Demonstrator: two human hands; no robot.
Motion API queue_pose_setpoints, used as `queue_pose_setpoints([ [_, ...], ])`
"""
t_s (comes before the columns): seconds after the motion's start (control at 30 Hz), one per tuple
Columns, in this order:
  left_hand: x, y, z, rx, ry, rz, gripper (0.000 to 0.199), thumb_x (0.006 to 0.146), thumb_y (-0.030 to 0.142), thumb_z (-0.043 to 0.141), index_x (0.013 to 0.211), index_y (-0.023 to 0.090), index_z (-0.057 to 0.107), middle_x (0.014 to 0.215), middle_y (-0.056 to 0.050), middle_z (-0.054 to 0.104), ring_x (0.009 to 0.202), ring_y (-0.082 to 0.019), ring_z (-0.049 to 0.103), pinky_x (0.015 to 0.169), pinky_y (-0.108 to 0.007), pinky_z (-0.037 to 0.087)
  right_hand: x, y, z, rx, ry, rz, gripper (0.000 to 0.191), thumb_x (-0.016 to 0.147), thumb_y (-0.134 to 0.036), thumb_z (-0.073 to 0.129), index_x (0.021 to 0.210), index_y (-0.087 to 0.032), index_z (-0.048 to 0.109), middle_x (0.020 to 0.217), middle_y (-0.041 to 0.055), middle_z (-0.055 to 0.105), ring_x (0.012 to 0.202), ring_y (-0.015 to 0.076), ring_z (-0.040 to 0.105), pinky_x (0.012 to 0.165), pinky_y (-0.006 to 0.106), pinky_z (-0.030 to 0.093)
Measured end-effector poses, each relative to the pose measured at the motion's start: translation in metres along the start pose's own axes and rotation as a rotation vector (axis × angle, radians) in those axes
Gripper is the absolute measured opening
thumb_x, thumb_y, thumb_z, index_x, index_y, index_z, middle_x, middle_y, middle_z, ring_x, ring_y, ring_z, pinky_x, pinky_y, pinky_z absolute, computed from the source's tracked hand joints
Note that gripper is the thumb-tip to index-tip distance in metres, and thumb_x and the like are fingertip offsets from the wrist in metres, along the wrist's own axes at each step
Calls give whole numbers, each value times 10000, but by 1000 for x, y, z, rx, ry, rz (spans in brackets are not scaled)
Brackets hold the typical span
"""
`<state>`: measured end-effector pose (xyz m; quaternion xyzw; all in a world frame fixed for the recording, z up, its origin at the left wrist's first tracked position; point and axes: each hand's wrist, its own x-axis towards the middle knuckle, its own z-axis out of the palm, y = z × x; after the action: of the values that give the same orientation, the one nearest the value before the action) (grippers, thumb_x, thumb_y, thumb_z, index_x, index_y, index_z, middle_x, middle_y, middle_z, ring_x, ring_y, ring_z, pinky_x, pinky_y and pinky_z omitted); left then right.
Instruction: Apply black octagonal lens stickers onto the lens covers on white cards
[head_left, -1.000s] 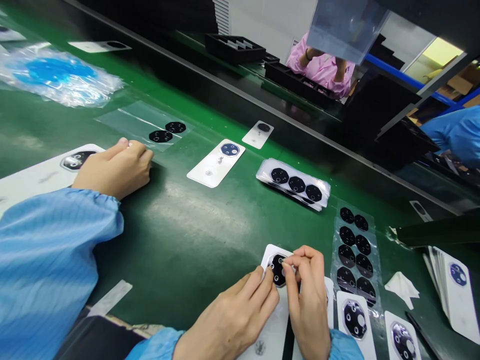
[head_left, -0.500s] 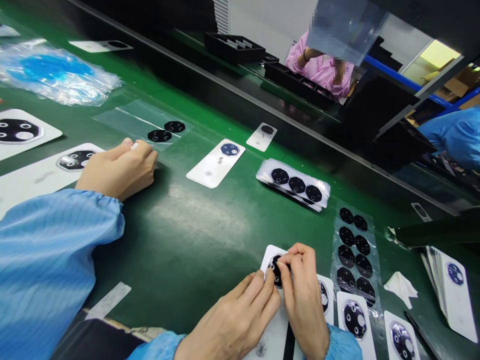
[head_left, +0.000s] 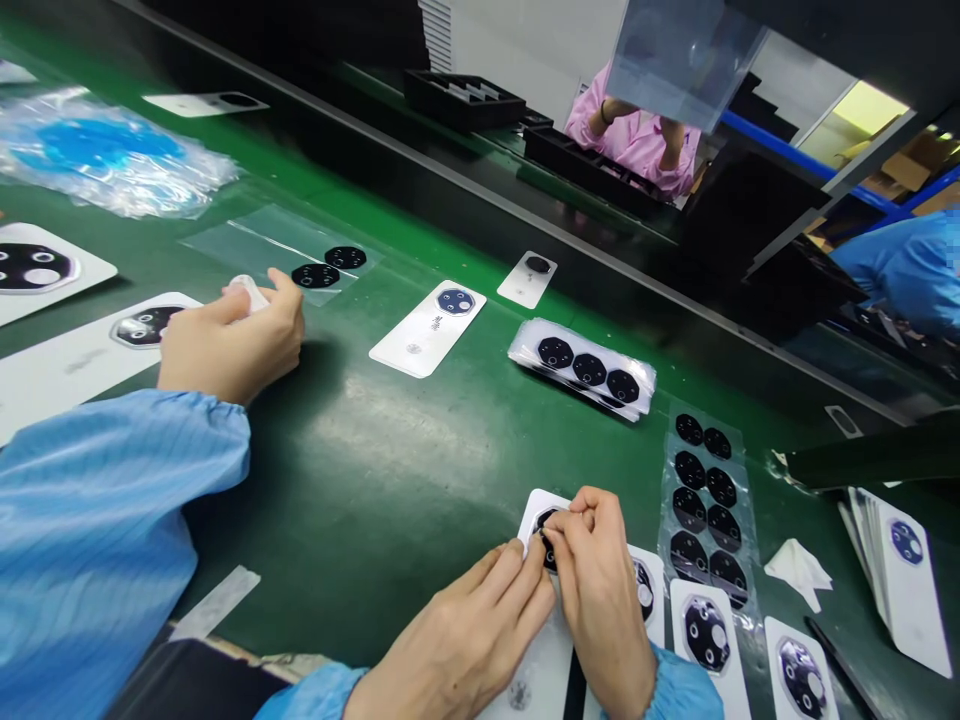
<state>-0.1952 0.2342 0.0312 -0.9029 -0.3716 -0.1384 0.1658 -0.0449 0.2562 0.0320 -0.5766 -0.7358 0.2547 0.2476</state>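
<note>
Well, at the fingers of our two hands is the white panel, its long axis running away from us and leaning slightly right. Its dark disc marks the far end, and a faint emblem shows nearer us, beside our left wrist. Our left hand has its fingers side by side, tips at the left rim of the disc; its thumb is hidden. Our right hand has thumb and forefinger together over the disc; whether they pinch anything, we cannot tell. Between them, our fingers cover much of the disc, and the panel's near end is cut off by the bottom edge. Just right of our right fingers, a second panel is partly hidden by that hand. Well left of our fingers, a co-worker's hand holds a cloth, mostly concealed in the grip.
</note>
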Motion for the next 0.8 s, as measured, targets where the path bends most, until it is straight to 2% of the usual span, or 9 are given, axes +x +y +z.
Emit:
queue_pose_setpoints([
  [0.1, -2, -1, 2, 4, 31, -11, 450, 835, 27, 205, 986, 117, 620, 1042, -64, 669, 897, -163, 680, 773, -243, 573, -1, 3, 2, -10, 23, -44, 236, 942, -128, 337, 884, -206, 552, 972, 59, 436, 748, 154, 530, 675, 315, 481],
  [0.2, -5, 0, 5, -71, 60, -35, 415, 870, 42, 211, 1016, 96, 595, 1066, -77, 648, 904, -170, 673, 786, -260, 563, 2, 2, 1, -26, 14, -66, 228, 934, -139, 363, 828, -203, 554, 958, 57, 439, 727, 153, 514, 672, 322, 470],
  [0.3, -7, 2, 7, -159, 77, -79, 354, 897, 57, 248, 1007, 110, 580, 1079, -73, 642, 928, -175, 654, 814, -269, 547, 6, -2, -9, 32, 79, -49, 203, 943, -180, 366, 823, -206, 528, 947, 54, 436, 803, 170, 516, 714, 323, 457],
  [0.4, -5, 3, 7, -192, 64, -127, 339, 875, 9, 266, 990, 118, 566, 1076, -92, 650, 942, -192, 624, 829, -284, 528, 4, -2, -29, 148, 171, 49, 181, 956, -279, 377, 836, -218, 497, 928, 43, 456, 852, 175, 510, 731, 304, 441],
  [0.5, 1, 0, 4, -284, 17, -125, 310, 845, -31, 295, 960, 122, 539, 996, -91, 654, 830, -188, 600, 733, -290, 526, -9, 6, -47, 312, 115, 175, 278, 952, -371, 350, 743, -221, 454, 775, 10, 476, 669, 150, 476, 595, 270, 413],
  [0.57, 6, -4, 1, -366, -25, -144, 293, 838, -49, 302, 913, 137, 515, 907, -65, 637, 729, -176, 561, 650, -290, 508, -24, 12, -54, 435, 71, 316, 340, 941, -403, 333, 673, -218, 429, 638, -16, 451, 524, 124, 394, 489, 252, 342],
  [0.7, 14, -10, -1, -499, -62, -208, 320, 831, -67, 259, 868, 161, 479, 828, -39, 565, 667, -165, 489, 580, -280, 441, -54, 18, -62, 655, 110, 611, 414, 898, -487, 361, 582, -220, 366, 478, -45, 389, 421, 94, 283, 426, 231, 239],
  [0.8, 16, -13, 3, -553, -67, -257, 289, 847, -27, 264, 869, 172, 474, 773, -22, 510, 664, -160, 467, 573, -269, 400, -71, 21, -69, 781, 139, 674, 448, 853, -590, 390, 587, -234, 331, 431, -68, 335, 366, 80, 240, 384, 219, 202],
])
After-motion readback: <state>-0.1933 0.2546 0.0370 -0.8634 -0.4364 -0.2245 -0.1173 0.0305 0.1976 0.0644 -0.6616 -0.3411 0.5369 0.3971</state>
